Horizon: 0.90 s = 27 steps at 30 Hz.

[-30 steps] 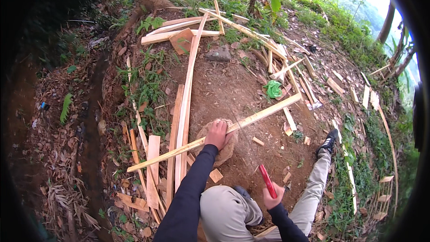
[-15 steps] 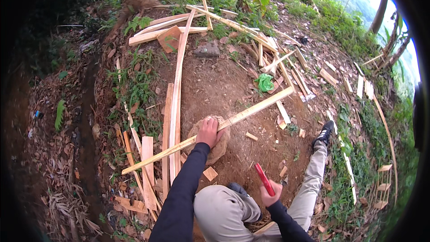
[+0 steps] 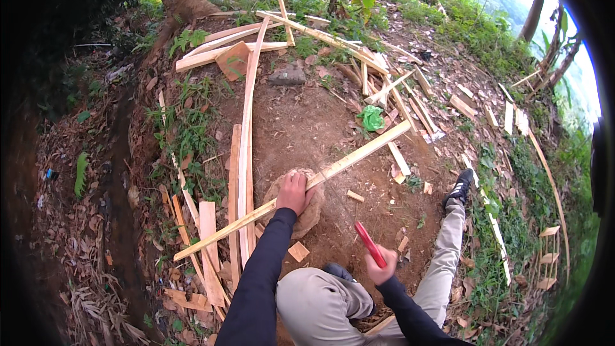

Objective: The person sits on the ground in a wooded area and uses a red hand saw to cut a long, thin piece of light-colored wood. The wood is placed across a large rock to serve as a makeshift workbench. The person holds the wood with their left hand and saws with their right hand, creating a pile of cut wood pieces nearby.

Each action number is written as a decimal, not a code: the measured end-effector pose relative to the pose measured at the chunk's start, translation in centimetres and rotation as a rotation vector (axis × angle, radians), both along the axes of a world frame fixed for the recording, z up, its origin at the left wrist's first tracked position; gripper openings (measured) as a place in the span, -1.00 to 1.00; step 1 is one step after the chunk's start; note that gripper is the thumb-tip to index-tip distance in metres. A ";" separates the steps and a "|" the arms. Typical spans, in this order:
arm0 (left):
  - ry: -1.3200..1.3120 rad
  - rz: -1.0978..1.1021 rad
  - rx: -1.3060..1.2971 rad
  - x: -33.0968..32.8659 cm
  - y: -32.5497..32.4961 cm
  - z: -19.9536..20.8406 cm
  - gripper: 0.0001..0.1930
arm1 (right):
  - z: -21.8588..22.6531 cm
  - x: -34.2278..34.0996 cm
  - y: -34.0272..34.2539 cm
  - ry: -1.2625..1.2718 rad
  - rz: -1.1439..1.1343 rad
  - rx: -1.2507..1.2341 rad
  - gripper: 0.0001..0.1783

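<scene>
Little has changed: the left hand [image 3: 293,193] still grips the stick [image 3: 359,156] across the stump [image 3: 311,216]; beyond its near-right edge, the right hand [image 3: 381,266] clasps a red tool [image 3: 367,239].

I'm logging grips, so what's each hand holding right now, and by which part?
The left hand holds the long, pale, straight wooden strip near its middle; the right hand holds the slim, red, rod-shaped object by its lower part.
</scene>
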<state>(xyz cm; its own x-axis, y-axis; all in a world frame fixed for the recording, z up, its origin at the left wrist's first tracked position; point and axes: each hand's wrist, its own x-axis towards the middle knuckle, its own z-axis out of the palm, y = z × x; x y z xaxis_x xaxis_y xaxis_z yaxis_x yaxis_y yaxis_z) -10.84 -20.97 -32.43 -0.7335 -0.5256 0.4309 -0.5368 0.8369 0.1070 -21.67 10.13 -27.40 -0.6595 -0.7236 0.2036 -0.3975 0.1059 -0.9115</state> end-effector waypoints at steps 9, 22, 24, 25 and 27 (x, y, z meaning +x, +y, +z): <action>-0.009 0.043 0.042 0.1 0.1 0.0 -0.54 | -0.9 0.2 1.6 -0.040 0.033 -0.010 -0.90; 0.020 0.043 0.052 0.1 0.1 -0.3 -0.57 | -0.8 -0.4 0.5 -0.013 0.057 0.023 -0.87; 0.012 0.019 0.011 0.2 0.1 -0.3 -0.58 | 0.0 -0.3 2.1 -0.031 0.052 0.044 -0.87; 0.007 0.010 -0.011 0.4 0.0 -0.4 -0.58 | 0.1 -0.1 1.8 -0.022 0.049 0.032 -0.87; 0.015 0.001 0.044 -0.2 0.2 0.0 -0.58 | -0.1 0.0 -0.3 -0.040 0.035 0.008 -0.87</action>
